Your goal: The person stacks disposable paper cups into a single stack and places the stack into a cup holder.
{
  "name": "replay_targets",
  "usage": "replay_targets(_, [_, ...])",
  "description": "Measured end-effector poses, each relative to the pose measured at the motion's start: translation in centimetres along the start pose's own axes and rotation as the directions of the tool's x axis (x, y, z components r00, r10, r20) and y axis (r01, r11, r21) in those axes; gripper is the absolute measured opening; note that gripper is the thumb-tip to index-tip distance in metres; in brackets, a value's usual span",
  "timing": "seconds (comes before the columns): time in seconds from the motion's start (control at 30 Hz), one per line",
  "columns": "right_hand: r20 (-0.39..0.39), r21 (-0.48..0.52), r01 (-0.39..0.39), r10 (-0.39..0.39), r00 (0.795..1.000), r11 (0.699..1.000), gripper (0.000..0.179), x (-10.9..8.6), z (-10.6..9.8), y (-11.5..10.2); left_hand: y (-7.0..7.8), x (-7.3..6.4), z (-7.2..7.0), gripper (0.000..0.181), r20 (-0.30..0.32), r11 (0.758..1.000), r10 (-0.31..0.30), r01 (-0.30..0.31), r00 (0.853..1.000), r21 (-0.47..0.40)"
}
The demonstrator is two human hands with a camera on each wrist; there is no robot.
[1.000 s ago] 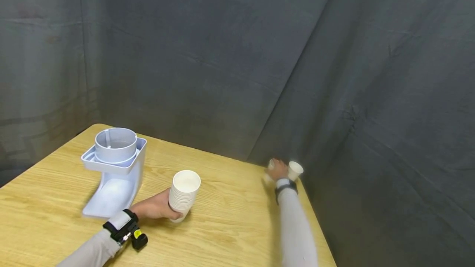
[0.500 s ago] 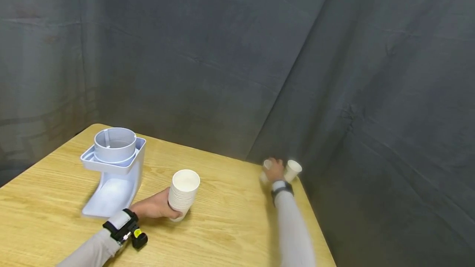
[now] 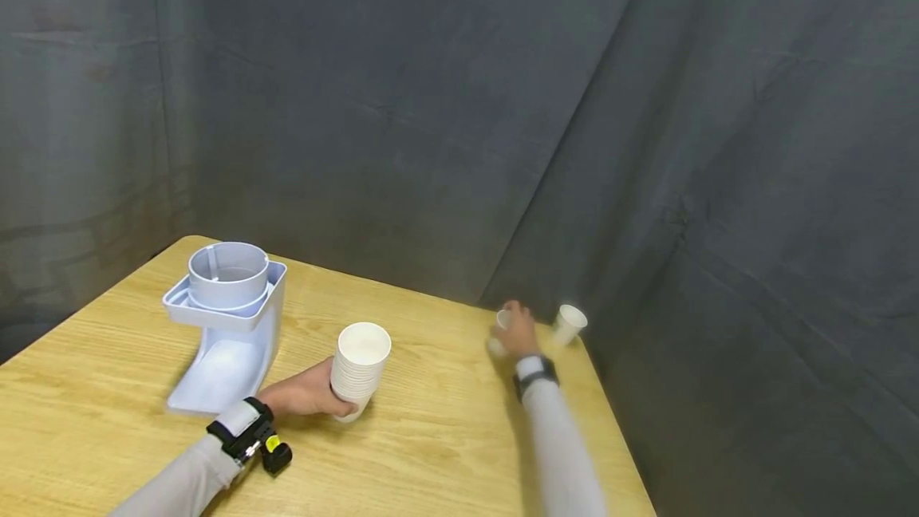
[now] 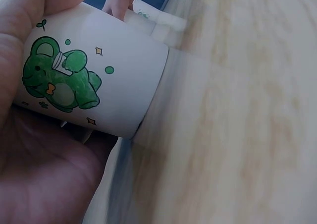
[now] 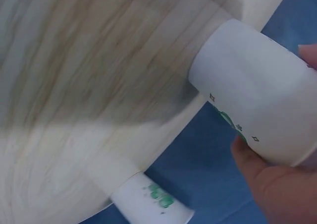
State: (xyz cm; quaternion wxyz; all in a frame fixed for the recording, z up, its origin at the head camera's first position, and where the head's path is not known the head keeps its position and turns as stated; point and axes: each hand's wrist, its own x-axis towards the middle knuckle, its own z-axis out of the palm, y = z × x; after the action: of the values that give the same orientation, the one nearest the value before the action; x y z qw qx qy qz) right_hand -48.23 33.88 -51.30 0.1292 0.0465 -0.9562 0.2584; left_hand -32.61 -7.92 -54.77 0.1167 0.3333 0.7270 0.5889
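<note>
My left hand [image 3: 305, 392] grips a tall stack of white paper cups [image 3: 361, 369] upright on the table, left of centre. In the left wrist view, the gripped cup [image 4: 133, 70] carries a printed green bear, with my thumb and fingers around it. Near the far right corner, my right hand [image 3: 520, 335] holds a single white paper cup, partly hidden and blurred in the head view. The right wrist view has that paper cup [image 5: 257, 90] pinched between thumb and fingers, its base at the table surface. Another paper cup [image 3: 570, 323] stands just right of this hand.
A pale grey-blue plastic stand [image 3: 222, 369] with a round open holder [image 3: 228, 274] on top is at the left, behind my left forearm. The wooden table [image 3: 431, 437] meets dark curtains [image 3: 373, 118] at its back and right edges.
My right hand has moved a little left with its cup, widening the gap to the standing cup. The left hand keeps its hold on the stack.
</note>
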Motion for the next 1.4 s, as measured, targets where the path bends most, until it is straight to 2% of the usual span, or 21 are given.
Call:
replay_targets(0.17, [0.011,-0.016,0.042,-0.042,0.999,0.999,0.044,-1.0,0.4,-2.1,-0.1,0.0,0.0,0.076,0.0,1.0,0.003,-0.003,1.0,-0.007])
replay_targets(0.37, [0.015,-0.018,0.154,-0.154,0.988,0.988,0.041,-2.4,1.7,-4.0,-0.1,0.0,0.1,0.075,-0.005,1.0,-0.008,0.008,1.0,-0.004])
replay_targets(0.7, [0.124,0.031,0.261,-0.263,0.957,0.965,0.043,-5.2,2.4,-7.0,-0.2,0.2,-0.1,0.074,-0.009,1.0,-0.004,0.004,1.0,0.009])
replay_targets(1.03, [0.192,0.043,0.266,-0.27,0.944,0.963,0.041,-7.3,2.5,-9.9,-0.4,0.9,0.2,0.073,0.001,1.0,0.005,-0.005,1.0,-0.005])
replay_targets(1.2, [0.257,0.085,0.263,-0.276,0.926,0.961,0.041,-8.4,2.1,-12.1,-0.5,1.1,0.2,0.075,0.001,1.0,-0.007,0.007,1.0,-0.003])
replay_targets(1.4, [0.305,0.06,0.292,-0.296,0.905,0.955,0.041,-9.6,2.1,-14.6,-0.6,1.2,0.2,0.074,0.007,1.0,0.011,-0.011,1.0,-0.003])
